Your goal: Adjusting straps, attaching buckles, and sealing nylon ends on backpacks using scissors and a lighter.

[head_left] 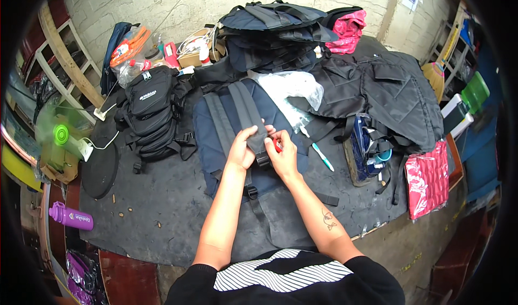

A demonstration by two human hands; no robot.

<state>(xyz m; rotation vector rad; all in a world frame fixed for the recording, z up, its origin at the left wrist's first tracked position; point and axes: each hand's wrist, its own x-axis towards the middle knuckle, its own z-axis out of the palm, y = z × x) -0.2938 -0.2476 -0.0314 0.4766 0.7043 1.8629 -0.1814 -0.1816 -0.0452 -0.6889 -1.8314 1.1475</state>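
A navy blue backpack (208,127) lies on the table in front of me, its grey shoulder straps facing up. My left hand (243,149) grips the end of one padded shoulder strap (247,110), lifting it a little off the pack. A black plastic buckle (263,159) hangs at that strap end, between my hands. My right hand (283,155) is closed around a small red object (278,145), its thumb against the strap's edge. Fingers cover most of the red object, so its kind is unclear.
On the dark table (162,224), a black backpack (151,103) stands left, and stacked navy bags (275,22) rise behind. Right are a black bag piece (377,89), a teal-and-white pen (322,156) and a pink package (428,178). A purple bottle (71,215) lies at the left edge.
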